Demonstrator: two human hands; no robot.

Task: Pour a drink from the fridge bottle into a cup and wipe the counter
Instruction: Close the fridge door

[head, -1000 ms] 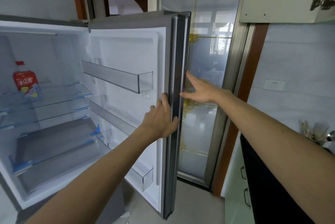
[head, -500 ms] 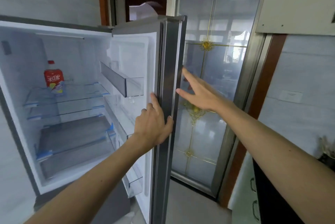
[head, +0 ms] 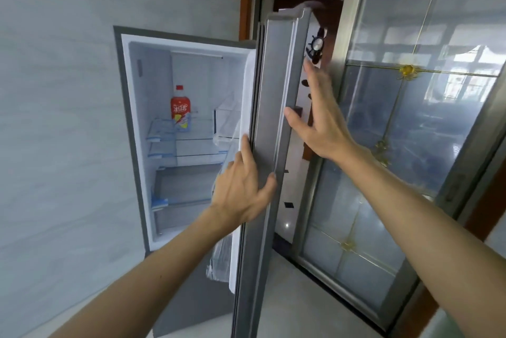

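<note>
While door (head: 269, 124) stands open — bottle (head: 180, 110) on shelf (head: 201, 131).

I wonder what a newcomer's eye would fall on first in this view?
Most likely the open fridge door, edge-on at the centre, with the left hand flat on its inner edge and the right hand spread at its outer side. Next comes the red bottle, upright on the upper shelf inside the fridge, left of centre. The glass door with gold ornaments fills the right.
</note>
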